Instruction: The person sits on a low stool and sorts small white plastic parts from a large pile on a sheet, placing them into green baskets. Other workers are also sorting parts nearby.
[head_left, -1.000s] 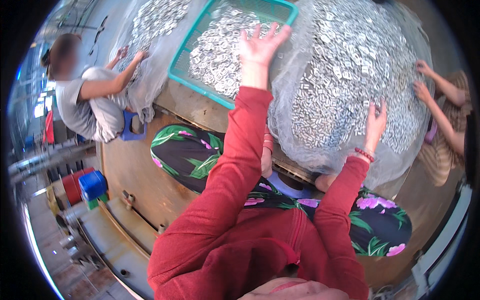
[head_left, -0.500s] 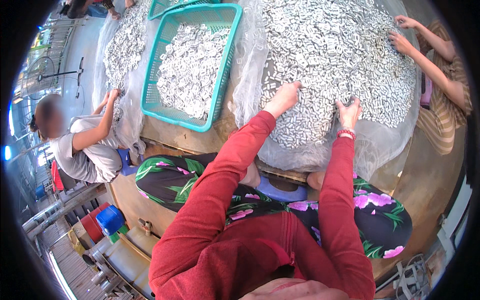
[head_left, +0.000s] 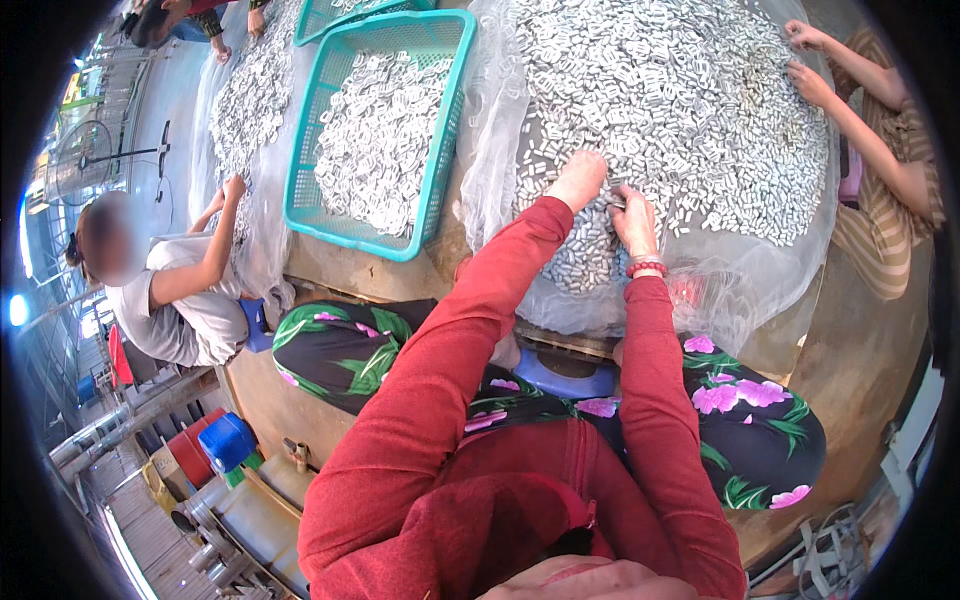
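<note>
A broad heap of small silver-grey metal pieces (head_left: 640, 90), some short and rod-like, others looped like buckles, lies on a clear plastic sheet (head_left: 720, 290) in front of me. At its near edge, my left hand (head_left: 580, 180) is closed with the knuckles up; what it holds is hidden. Just to its right, my right hand (head_left: 636, 222), wearing a red bead bracelet (head_left: 647, 268), is drawn in with thumb and fingers pinched on something too small to name. The two hands nearly touch. Below them sits a small near clump of pieces (head_left: 580, 262).
A turquoise plastic basket (head_left: 455, 130) of flat looped pieces stands left of the heap. A co-worker's hands (head_left: 808, 60) are at the heap's right edge. On the left, a seated person (head_left: 180, 290) works at another pile (head_left: 250, 110). A blue stool (head_left: 565, 378) is under me.
My right hand has moved left, beside my left hand, and its fingers have drawn in. My left hand has shifted slightly and curled. Pieces near the sheet's front edge have thinned on the right.
</note>
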